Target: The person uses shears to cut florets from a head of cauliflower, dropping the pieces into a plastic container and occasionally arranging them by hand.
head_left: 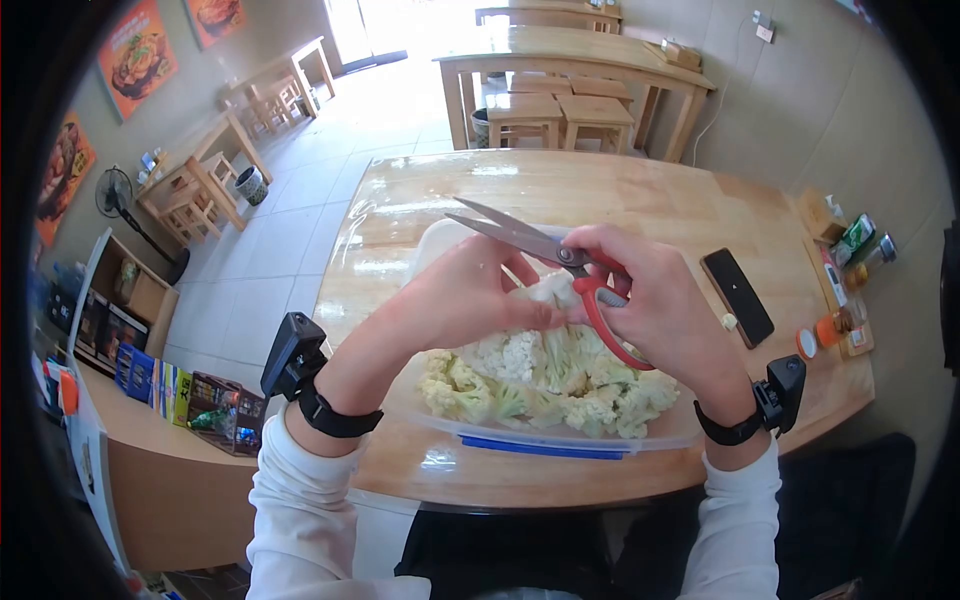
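Red-handled scissors (565, 254) are in my right hand (655, 290), their blades parted and pointing up to the left. My left hand (478, 290) pinches a pale cauliflower piece (552, 290) just under the blades, over the container. Below both hands, a clear plastic container (432, 422) with a blue clasp on its near side holds many cauliflower florets (600, 405). Part of the held piece is hidden by my fingers. Each wrist wears a black strap with a small device.
A black phone (738, 297) lies on the wooden table (640, 190) to the right, a small floret (729, 321) beside it. Jars and bottles (850, 320) stand along the right wall. Further off are more tables (560, 50) and stools; a rack of packets (225, 410) is at left.
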### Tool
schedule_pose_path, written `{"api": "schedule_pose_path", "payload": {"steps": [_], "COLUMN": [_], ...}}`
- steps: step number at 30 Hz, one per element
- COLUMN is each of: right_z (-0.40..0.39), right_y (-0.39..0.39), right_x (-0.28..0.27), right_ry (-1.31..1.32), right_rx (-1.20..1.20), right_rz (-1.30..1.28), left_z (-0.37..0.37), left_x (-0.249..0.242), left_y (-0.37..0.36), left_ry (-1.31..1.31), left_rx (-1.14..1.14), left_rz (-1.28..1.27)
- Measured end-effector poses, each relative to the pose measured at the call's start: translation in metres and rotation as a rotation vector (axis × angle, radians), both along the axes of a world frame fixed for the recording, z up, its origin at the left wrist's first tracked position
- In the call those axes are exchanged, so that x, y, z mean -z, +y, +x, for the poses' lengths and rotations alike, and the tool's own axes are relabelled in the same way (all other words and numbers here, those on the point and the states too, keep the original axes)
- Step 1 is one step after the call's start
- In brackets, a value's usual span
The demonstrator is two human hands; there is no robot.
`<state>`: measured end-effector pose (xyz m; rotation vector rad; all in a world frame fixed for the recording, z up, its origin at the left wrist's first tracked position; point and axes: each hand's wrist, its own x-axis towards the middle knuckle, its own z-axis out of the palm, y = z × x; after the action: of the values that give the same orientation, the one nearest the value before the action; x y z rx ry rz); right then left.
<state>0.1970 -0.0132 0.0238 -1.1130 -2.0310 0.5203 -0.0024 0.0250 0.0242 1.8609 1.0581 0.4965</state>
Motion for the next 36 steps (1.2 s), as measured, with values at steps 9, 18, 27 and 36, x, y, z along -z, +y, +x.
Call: {"api": "schedule_pose_path", "payload": {"steps": [9,18,27,36], "right_z": [0.019,0.025,0.013,0.009], "right_y": [0.005,0.005,-0.002,-0.016], "right_x": [0.0,-0.015,-0.015,-0.017], "right_ry": [0.291,0.45,0.494,0.541], "right_rx": [-0.072,-0.161,-0.153,-0.039], "right_rz": [-0.464,-0.685,-0.702,-0.553], "left_z": [-0.02,-0.009,-0.011,-0.018], "left_x": [-0.008,-0.007,0.002,0.005], "left_y": [0.017,-0.005,-0.001,-0.004], "left_ry": [-0.353,-0.854,-0.998,-1.045], "left_rx": [0.258,0.174,-0.023,0.244], "left_rz": [-0.292,-0.013,-0.538,-0.68]}}
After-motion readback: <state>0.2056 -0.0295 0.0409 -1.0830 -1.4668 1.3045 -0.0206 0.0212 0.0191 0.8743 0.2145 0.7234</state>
